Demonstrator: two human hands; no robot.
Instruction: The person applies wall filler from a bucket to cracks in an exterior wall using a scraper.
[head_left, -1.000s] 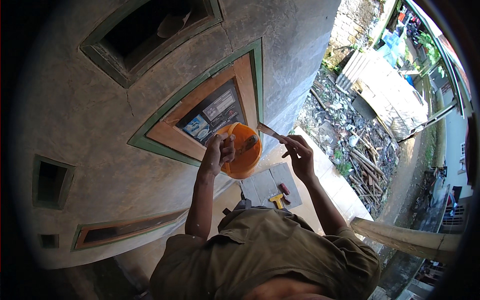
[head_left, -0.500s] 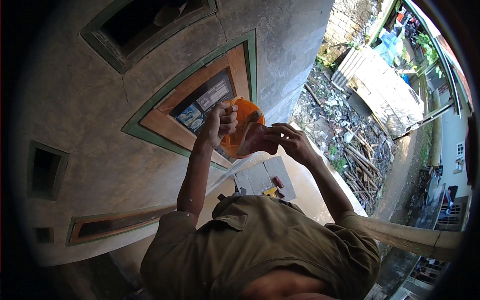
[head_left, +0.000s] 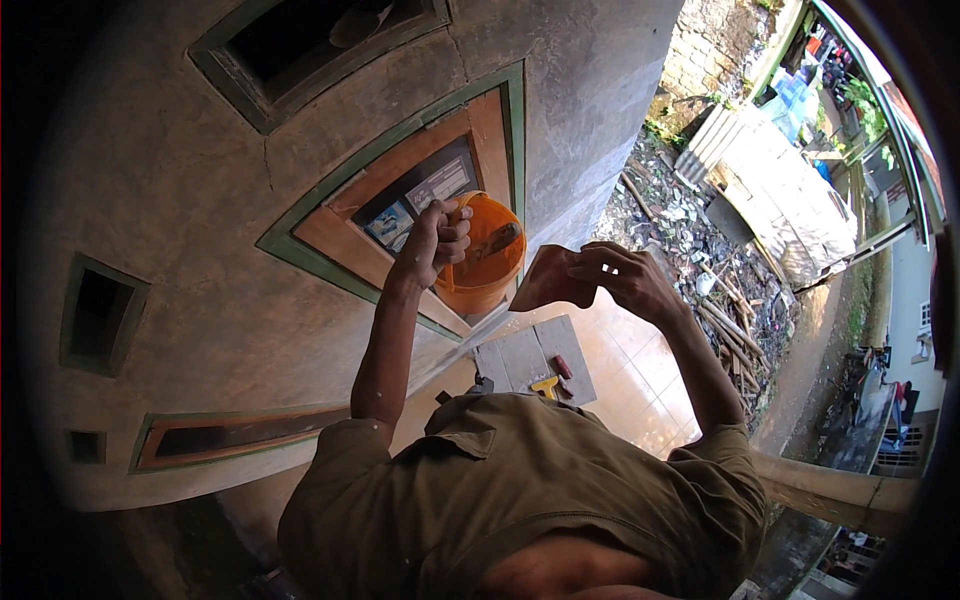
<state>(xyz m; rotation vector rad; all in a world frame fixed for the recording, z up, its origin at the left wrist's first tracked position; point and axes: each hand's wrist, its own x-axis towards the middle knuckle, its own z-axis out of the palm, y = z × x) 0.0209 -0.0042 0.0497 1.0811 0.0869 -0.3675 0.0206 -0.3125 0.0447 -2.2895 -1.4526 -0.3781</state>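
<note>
My left hand (head_left: 436, 243) is closed on the rim of an orange bucket (head_left: 478, 297), held up beside the wall. Inside it leans a tool with a worn handle (head_left: 500, 239); its lower end is hard to make out. A bent reddish-brown sheet (head_left: 548, 280), which looks like sandpaper, is pinched in my right hand (head_left: 630, 282). The sheet hangs just right of the bucket, apart from it.
Below the bucket stands a grey board-topped bench (head_left: 512, 362) with a yellow-bladed tool (head_left: 545, 387) and a dark red object (head_left: 562, 366). A grey wall (head_left: 200, 250) with a wood-framed window (head_left: 335, 235) rises on the left. Rubble and sticks (head_left: 728, 325) lie outside at right.
My right hand has drawn the sheet rightward, away from the bucket's mouth, uncovering more of the inside. My left hand still holds the bucket in nearly the same place.
</note>
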